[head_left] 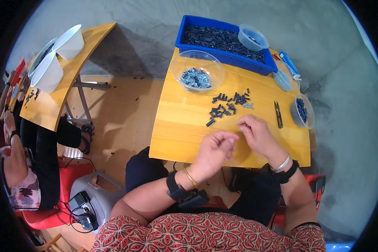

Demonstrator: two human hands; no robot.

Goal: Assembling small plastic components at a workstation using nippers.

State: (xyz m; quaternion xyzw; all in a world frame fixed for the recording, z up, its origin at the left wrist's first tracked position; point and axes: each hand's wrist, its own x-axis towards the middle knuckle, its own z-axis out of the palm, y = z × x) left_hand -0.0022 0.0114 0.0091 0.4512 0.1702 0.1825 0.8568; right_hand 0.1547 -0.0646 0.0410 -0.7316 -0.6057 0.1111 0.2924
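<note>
The left hand [216, 152] is raised over the near part of the table [174, 140], its fingers curled in and its thumb close to the forefinger; whether a small piece is pinched there, I cannot tell. The right hand [258, 133] is just beside it and slightly farther forward, bent inward, thumb and forefinger brought near each other; I cannot tell whether they grip anything. The two sets of fingertips nearly meet, so each hand crowds the other's inner side.

Straight ahead of the left knuckles, and nearer to that hand than to the right, lies the closest black cylindrical piece [210, 122], its long axis slanting from near left to far right. Behind it, ahead of both hands, spreads a loose heap of black pieces [217, 112] pointing every way. The small silver pieces [248, 106] lie at the heap's right edge, directly ahead of the right fingertips.

To the right hand's right are black snips [279, 118], blades pointing away, then a clear tub [311, 119] of dark parts. Beyond the heap, ahead and left of the left hand, stands a large clear bowl [190, 59] of silvery bits. The heap separates the hands from the blue tray [239, 62] at the far edge, full of black parts.
</note>
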